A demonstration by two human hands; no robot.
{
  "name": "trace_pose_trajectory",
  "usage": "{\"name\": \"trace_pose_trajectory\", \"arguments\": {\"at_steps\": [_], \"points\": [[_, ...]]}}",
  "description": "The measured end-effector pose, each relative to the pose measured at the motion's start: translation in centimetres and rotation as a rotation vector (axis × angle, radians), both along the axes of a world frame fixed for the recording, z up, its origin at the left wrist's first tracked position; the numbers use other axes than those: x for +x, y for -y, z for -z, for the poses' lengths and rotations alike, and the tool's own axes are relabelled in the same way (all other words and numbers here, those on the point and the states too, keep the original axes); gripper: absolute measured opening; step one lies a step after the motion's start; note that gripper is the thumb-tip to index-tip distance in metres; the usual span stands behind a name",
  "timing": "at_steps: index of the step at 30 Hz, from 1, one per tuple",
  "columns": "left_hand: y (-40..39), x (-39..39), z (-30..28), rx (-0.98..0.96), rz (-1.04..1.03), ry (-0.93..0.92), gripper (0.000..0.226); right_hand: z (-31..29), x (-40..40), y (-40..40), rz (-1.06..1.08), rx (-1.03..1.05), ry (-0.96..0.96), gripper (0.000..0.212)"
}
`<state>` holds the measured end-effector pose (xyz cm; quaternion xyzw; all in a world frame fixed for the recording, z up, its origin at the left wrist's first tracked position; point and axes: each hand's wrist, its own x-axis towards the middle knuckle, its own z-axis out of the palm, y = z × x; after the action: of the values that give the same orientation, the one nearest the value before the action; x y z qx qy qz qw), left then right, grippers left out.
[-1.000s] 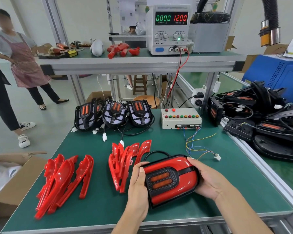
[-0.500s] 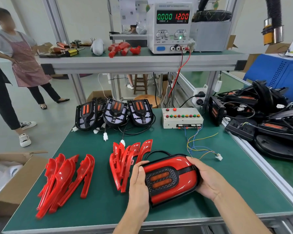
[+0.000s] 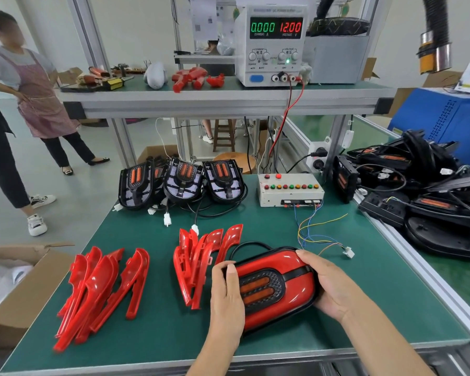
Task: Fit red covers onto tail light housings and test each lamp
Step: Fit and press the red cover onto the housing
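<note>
Both hands clamp one tail light low on the green desk: left hand wraps its near end, thumb on top, right hand cups the far end. Red covers look seated, but uneven squeezing could leave a clip unlatched, and its loose cable might snag the spare red covers beside it.

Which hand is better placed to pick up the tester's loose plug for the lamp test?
Right, probably. The right hand grips the lamp at the end nearest the plug, just beyond its fingers. The left hand holds the far end, by the covers.
</note>
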<state>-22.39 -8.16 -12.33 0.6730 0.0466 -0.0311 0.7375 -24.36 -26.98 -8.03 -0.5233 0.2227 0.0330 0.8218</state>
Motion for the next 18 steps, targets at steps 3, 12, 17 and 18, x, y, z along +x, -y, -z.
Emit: {"name": "trace_pose_trajectory", "arguments": {"at_steps": [3,12,17,18], "points": [[0.1,-0.1,-0.3,-0.004,-0.012,-0.012,0.047,-0.1,0.0,-0.1,-0.003,-0.009,0.009,0.025],[0.3,-0.1,-0.5,-0.12,-0.019,-0.067,0.025,-0.2,0.0,0.4,-0.019,-0.062,0.03,0.025],[0.6,0.0,-1.3,-0.167,-0.016,-0.081,0.029,0.0,0.3,0.7,-0.015,-0.026,-0.078,0.02],[0.6,0.0,-1.3,-0.158,-0.019,-0.08,0.028,-0.1,0.3,0.7,-0.021,-0.03,-0.092,0.017]]}}
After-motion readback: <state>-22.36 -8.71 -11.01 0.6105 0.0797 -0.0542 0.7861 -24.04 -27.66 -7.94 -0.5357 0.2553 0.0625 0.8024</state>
